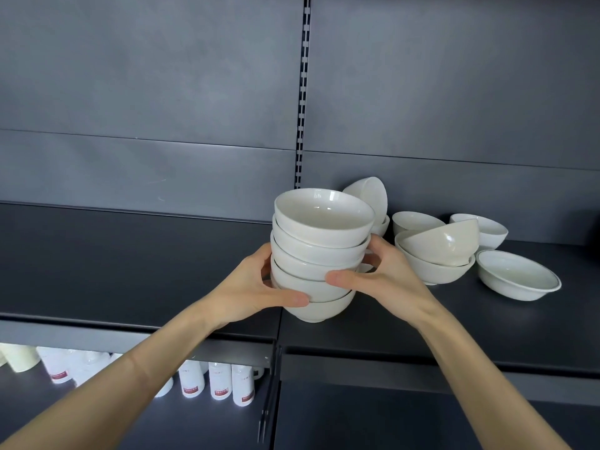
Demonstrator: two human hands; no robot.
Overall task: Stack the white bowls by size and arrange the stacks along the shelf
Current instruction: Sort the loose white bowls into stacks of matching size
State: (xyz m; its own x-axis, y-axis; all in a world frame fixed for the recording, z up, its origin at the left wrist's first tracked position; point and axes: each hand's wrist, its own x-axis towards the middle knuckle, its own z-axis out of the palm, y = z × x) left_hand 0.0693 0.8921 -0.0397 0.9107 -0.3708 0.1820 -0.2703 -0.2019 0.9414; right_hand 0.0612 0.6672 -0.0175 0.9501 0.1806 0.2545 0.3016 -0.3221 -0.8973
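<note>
Stack of white bowls (319, 254), about five high and leaning slightly, sits mid-frame over the near part of the dark shelf (130, 271), at the seam between two shelf sections. Cannot tell if its foot touches the shelf.

Left hand (256, 287) grasps the stack's left side, fingers curled round behind and thumb across the lower bowls in front. Right hand (389, 277) grasps the right side, thumb on the front and fingers wrapped behind.

Tilted bowl (370, 193) is just behind the stack, tipped on edge. Right of the stack is a nested pair (435, 264) with its upper bowl tipped sideways, and two single bowls stand farther back. Wide bowl (519, 280) with a thin dark rim line sits far right. White bottles (220, 384) with red labels stand on the shelf below, at left.
</note>
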